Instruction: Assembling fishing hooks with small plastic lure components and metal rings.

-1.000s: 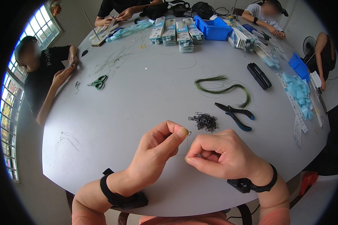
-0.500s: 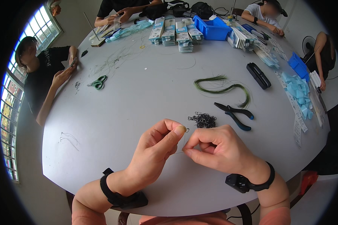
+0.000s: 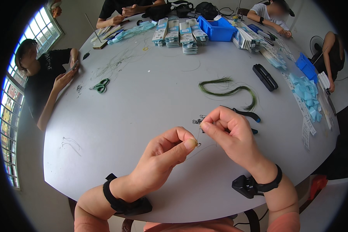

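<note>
Left hand (image 3: 168, 150), thumb and forefinger pinched, holds a small hook (image 3: 198, 145) near centre; right hand (image 3: 232, 129), likewise pinched, holds thin line (image 3: 198, 134) beyond it; farther right, part-hidden pliers (image 3: 248, 114), then green strands (image 3: 231, 89); far left, scissors (image 3: 101, 86)

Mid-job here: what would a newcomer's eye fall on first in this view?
Probably the two bare hands near the centre: the left hand pinches a tiny dark hook-shaped piece, and the right hand, up and to its right, seems to pinch a thin line. Next, the larger blue bin on the table's far side, right of the stacked packages. Then the curved green bundle of strands, beyond the right hand.
</note>
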`<state>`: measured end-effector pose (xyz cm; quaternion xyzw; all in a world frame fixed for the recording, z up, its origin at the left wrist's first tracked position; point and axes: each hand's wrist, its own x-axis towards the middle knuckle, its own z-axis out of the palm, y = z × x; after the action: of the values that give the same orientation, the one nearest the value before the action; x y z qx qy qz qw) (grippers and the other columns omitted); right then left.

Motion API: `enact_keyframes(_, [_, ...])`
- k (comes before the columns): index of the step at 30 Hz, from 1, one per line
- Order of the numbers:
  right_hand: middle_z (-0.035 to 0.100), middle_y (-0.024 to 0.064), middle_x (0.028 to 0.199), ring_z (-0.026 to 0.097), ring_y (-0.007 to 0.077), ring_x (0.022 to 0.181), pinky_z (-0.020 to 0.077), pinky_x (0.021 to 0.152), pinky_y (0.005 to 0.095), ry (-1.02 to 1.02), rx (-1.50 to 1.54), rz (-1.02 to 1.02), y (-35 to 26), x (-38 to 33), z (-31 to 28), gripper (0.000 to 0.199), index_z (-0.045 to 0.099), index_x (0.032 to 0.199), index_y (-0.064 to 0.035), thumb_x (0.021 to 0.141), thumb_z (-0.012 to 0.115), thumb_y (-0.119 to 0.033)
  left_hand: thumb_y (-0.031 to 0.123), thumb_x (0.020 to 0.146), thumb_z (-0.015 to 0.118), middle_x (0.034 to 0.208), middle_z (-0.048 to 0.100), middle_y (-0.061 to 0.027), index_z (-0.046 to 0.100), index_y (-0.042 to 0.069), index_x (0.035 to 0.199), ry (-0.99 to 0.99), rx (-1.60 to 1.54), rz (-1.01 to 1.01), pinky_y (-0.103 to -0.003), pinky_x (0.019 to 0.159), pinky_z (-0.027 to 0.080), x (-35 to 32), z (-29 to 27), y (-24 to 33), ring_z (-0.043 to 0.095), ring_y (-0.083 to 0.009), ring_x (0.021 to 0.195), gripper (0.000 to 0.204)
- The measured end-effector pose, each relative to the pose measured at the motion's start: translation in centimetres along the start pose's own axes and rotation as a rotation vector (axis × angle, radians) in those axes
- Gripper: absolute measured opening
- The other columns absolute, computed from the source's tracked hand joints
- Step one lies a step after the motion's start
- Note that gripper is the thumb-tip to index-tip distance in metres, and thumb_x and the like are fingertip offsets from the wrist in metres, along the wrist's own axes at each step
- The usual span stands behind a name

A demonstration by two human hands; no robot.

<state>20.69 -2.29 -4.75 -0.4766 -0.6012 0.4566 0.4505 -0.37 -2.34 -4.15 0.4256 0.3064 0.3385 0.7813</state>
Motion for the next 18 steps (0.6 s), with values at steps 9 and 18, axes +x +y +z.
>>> enact_keyframes(9, [0.048,-0.008,0.063,0.035,-0.001,0.057,0.028,0.053,0.02,0.152,0.066,-0.122,-0.1,0.1,-0.2,0.014,0.058,0.094,-0.0015,0.102,0.062,-0.012,0.023,0.102,0.064,0.091,0.055,0.0064,0.061,0.007,0.103,0.086,0.063,-0.005,-0.021,0.071,0.035,0.1,0.1,0.2,0.041,-0.0032,0.078,0.016])
enact_keyframes(18, [0.051,-0.0085,0.068,0.037,-0.0015,0.061,0.0289,0.055,0.0189,0.151,0.218,-0.065,-1.1,-0.4,-0.4,0.012,0.058,0.098,-0.0029,0.103,0.061,-0.013,0.022,0.103,0.063,0.09,0.054,0.0067,0.061,0.007,0.103,0.065,0.067,-0.015,-0.021,0.07,0.035,0.1,0.0,0.1,0.041,-0.0029,0.077,0.015])
